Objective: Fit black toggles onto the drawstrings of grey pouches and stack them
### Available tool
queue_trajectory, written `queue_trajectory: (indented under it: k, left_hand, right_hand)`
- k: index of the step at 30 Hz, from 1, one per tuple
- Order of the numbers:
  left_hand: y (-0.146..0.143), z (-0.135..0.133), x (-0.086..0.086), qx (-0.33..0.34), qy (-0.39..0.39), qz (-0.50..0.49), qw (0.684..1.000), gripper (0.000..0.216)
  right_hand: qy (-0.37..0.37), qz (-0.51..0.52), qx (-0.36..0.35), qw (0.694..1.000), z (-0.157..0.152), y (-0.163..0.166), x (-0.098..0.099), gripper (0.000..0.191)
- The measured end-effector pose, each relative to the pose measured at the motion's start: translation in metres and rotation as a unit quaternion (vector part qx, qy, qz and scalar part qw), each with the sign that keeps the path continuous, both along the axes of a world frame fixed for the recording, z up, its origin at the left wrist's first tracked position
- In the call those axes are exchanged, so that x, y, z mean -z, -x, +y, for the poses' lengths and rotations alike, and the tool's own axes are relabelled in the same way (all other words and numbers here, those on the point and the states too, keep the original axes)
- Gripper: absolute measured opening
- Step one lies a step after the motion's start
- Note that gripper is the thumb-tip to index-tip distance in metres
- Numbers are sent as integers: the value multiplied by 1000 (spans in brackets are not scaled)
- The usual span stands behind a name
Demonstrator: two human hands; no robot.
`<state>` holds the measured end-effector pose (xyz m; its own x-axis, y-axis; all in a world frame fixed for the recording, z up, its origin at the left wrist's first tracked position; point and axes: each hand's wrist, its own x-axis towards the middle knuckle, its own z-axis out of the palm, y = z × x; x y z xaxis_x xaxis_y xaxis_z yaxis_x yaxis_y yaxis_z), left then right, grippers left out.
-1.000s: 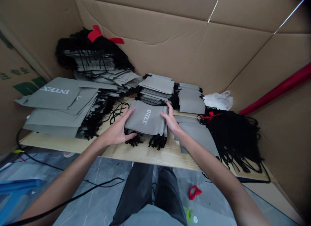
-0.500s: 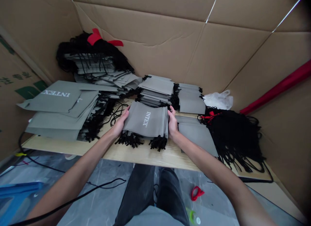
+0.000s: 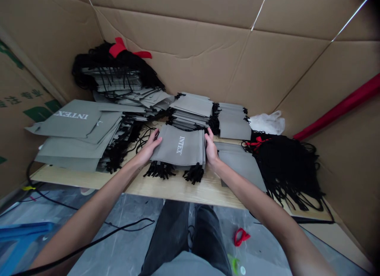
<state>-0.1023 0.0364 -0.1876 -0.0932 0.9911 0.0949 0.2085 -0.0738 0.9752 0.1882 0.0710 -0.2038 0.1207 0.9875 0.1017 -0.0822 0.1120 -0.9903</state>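
Observation:
Between my two hands is a stack of grey drawstring pouches [image 3: 169,147] marked INTEX, with black cord ends hanging toward me. My left hand [image 3: 152,145] grips its left side, thumb over the top edge. Along the right side my right hand [image 3: 211,148] presses with its fingers; part of them is hidden behind the stack. Behind it stands a taller pile of grey pouches [image 3: 192,104]. More flat pouches [image 3: 240,163] lie just right of my right hand.
Large grey INTEX pouches [image 3: 71,121] are piled at left, with a black cord bundle [image 3: 118,62] behind. At right lie black cords [image 3: 287,161] and a white plastic bag [image 3: 268,121]. Cardboard walls [image 3: 190,38] enclose the wooden table [image 3: 166,191]. A red ribbon loop [image 3: 241,237] is on the floor.
My left thumb has shifted slightly onto the top of the stack. The stack stays between both hands in nearly the same place, and the view has turned a little.

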Motion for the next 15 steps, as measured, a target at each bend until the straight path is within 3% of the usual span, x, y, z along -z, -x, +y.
queue_trajectory:
  k: [6,12,15]
  left_hand:
    - [-7,-1,-11,40,-25,64,997,52]
    - [-13,1,-7,92,-27,173,980,95]
    - [-13,2,-6,110,-25,213,970,89]
  right_hand:
    - [-8,-6,-30,999,-6,-2,-1,60]
    - [-5,-45,-71,996,-4,-7,-7,70]
    - [-1,-71,-74,995,-2,-8,-5,63]
